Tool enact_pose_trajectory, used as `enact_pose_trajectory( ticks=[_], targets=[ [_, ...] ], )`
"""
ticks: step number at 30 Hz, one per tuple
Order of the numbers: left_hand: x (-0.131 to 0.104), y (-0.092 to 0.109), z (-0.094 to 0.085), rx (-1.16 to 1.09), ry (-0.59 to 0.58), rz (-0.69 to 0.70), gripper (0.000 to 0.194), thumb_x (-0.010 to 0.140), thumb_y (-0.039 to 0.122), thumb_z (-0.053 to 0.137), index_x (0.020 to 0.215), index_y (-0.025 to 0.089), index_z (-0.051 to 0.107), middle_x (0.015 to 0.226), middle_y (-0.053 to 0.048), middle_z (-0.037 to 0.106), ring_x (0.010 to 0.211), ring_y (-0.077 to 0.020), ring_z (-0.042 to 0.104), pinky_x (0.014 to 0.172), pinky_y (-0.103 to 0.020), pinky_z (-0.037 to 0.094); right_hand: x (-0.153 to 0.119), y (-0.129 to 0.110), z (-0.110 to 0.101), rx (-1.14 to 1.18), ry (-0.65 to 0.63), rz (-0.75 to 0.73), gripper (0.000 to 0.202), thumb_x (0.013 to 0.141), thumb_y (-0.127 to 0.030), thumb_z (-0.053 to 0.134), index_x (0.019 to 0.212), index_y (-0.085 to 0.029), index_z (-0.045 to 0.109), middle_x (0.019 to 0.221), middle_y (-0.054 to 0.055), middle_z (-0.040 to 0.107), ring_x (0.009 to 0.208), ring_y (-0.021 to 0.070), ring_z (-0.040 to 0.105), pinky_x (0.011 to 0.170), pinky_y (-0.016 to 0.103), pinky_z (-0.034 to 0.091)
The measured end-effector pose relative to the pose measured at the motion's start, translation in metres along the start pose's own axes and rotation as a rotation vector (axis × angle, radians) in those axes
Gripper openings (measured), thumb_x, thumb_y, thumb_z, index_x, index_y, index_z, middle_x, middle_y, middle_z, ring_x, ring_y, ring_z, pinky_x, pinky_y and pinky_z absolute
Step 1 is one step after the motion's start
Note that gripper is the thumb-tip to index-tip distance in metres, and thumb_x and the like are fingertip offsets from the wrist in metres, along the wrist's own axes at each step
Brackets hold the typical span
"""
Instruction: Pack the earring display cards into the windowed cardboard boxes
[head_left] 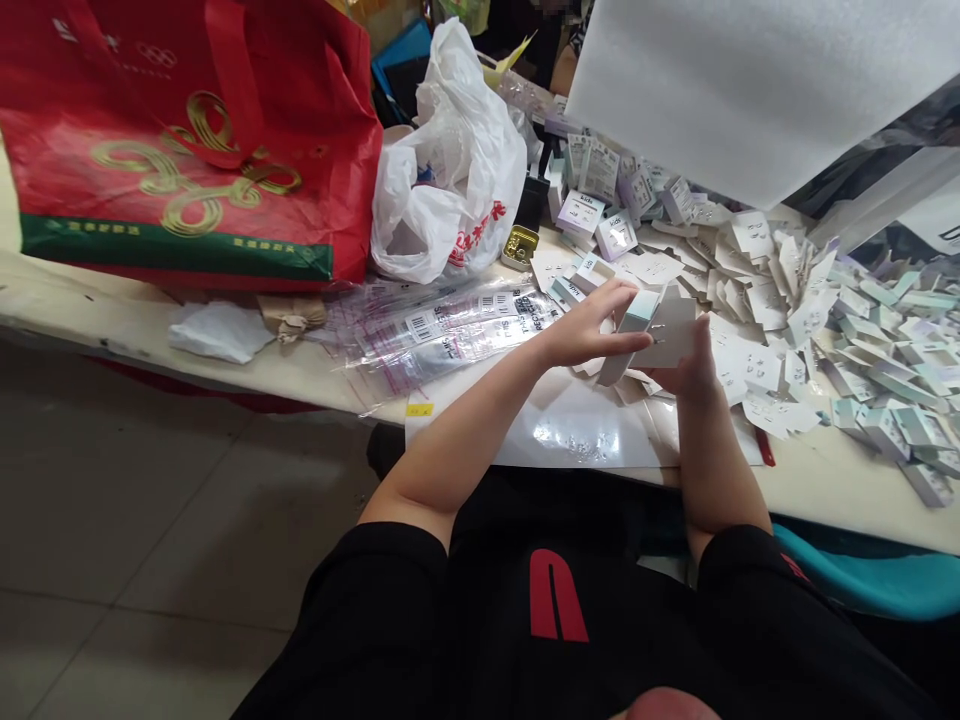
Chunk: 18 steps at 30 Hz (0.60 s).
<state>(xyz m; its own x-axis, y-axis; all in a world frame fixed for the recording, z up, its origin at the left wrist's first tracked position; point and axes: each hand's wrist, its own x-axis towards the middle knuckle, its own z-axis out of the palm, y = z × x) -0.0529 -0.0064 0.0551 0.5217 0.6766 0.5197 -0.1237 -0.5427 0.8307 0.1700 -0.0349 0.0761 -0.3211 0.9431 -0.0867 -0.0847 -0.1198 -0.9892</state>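
Observation:
My left hand point(589, 330) is closed on a folded white and mint card point(639, 312), its thumb and fingers at the card's left side. My right hand point(694, 372) grips the card's plain white flap from the right, thumb up along the edge. Small silver pieces, like earrings, stick out near my left fingertips. Beneath my hands lies a white sheet point(510, 430) with a scatter of tiny shiny pieces point(577, 440) on it. Loose white cards point(757, 300) bearing small metal pieces are heaped just beyond and to the right of my right hand.
Folded mint and lilac cards point(892, 350) pile up at the right. Clear printed plastic sleeves point(442, 335) lie left of my hands. Behind them stand a white plastic bag point(457, 160), a small gold tin point(519, 247) and a large red bag point(300, 180). A white panel point(735, 80) overhangs the back right.

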Motion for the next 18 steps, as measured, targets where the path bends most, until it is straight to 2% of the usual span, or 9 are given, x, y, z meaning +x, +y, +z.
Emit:
enact_pose_trajectory(
  ticks=[2, 4, 6, 10, 12, 15, 16, 18],
  targets=[
    [0.002, -0.004, 0.002, 0.036, 0.020, 0.022, 0.095, 0.078, 0.095, 0.072, 0.139, 0.022, 0.066, 0.165, -0.018, 0.047, 0.160, -0.0444, 0.041, 0.134, -0.061, 0.038, 0.001, 0.001, -0.002, -0.003, 0.005, -0.023, 0.077, 0.075, -0.096, 0.072, 0.123, -0.037, 0.079, 0.127, 0.005, 0.082, 0.132, 0.0390, 0.074, 0.103, 0.058, 0.066],
    [0.003, -0.006, 0.005, 0.110, 0.034, 0.044, 0.099, 0.074, 0.098, 0.072, 0.140, 0.024, 0.067, 0.180, -0.016, 0.032, 0.169, -0.0444, 0.026, 0.138, -0.062, 0.031, 0.002, 0.003, -0.005, 0.007, 0.000, -0.060, 0.072, 0.080, -0.092, 0.072, 0.125, -0.036, 0.079, 0.127, 0.006, 0.082, 0.132, 0.0380, 0.074, 0.106, 0.058, 0.065],
    [0.004, -0.006, 0.007, 0.186, 0.009, 0.061, 0.100, 0.074, 0.100, 0.071, 0.138, 0.024, 0.068, 0.183, -0.014, 0.029, 0.172, -0.0439, 0.022, 0.140, -0.064, 0.026, 0.004, 0.005, -0.008, 0.020, -0.009, -0.090, 0.070, 0.084, -0.090, 0.070, 0.126, -0.035, 0.079, 0.123, 0.008, 0.083, 0.129, 0.0379, 0.076, 0.107, 0.058, 0.064],
    [0.004, 0.000, 0.006, 0.212, -0.058, 0.060, 0.106, 0.078, 0.099, 0.067, 0.150, 0.021, 0.061, 0.175, -0.018, 0.045, 0.167, -0.0431, 0.034, 0.140, -0.063, 0.023, 0.007, 0.012, -0.017, 0.014, -0.014, -0.081, 0.068, 0.089, -0.089, 0.066, 0.124, -0.033, 0.080, 0.113, 0.010, 0.085, 0.127, 0.0402, 0.076, 0.102, 0.060, 0.065],
    [0.003, 0.003, 0.006, 0.204, -0.063, 0.039, 0.105, 0.078, 0.097, 0.068, 0.148, 0.020, 0.060, 0.165, -0.020, 0.055, 0.157, -0.0444, 0.046, 0.135, -0.063, 0.031, 0.010, 0.014, -0.020, -0.004, -0.037, -0.047, 0.069, 0.089, -0.089, 0.066, 0.123, -0.031, 0.081, 0.113, 0.011, 0.085, 0.134, 0.0417, 0.073, 0.099, 0.058, 0.064],
    [0.002, 0.004, 0.009, 0.224, -0.015, 0.025, 0.093, 0.076, 0.095, 0.070, 0.131, 0.020, 0.066, 0.137, -0.020, 0.068, 0.127, -0.0418, 0.061, 0.119, -0.061, 0.047, 0.012, 0.014, -0.020, -0.029, -0.025, -0.022, 0.069, 0.089, -0.090, 0.063, 0.122, -0.032, 0.082, 0.119, 0.012, 0.084, 0.139, 0.0420, 0.070, 0.098, 0.058, 0.065],
    [0.002, 0.004, 0.010, 0.241, 0.007, 0.028, 0.089, 0.075, 0.095, 0.070, 0.124, 0.021, 0.066, 0.128, -0.018, 0.069, 0.117, -0.0394, 0.063, 0.115, -0.061, 0.049, 0.012, 0.013, -0.018, -0.031, -0.008, -0.025, 0.068, 0.089, -0.090, 0.063, 0.121, -0.034, 0.082, 0.121, 0.011, 0.084, 0.139, 0.0417, 0.070, 0.099, 0.060, 0.065],
    [0.003, 0.002, 0.014, 0.273, 0.045, 0.033, 0.082, 0.075, 0.095, 0.069, 0.114, 0.023, 0.065, 0.114, -0.014, 0.069, 0.104, -0.0353, 0.063, 0.120, -0.065, 0.045, 0.011, 0.010, -0.013, -0.027, 0.015, -0.034, 0.067, 0.088, -0.092, 0.064, 0.121, -0.036, 0.083, 0.125, 0.011, 0.083, 0.138, 0.0418, 0.071, 0.102, 0.064, 0.065]
  ],
)
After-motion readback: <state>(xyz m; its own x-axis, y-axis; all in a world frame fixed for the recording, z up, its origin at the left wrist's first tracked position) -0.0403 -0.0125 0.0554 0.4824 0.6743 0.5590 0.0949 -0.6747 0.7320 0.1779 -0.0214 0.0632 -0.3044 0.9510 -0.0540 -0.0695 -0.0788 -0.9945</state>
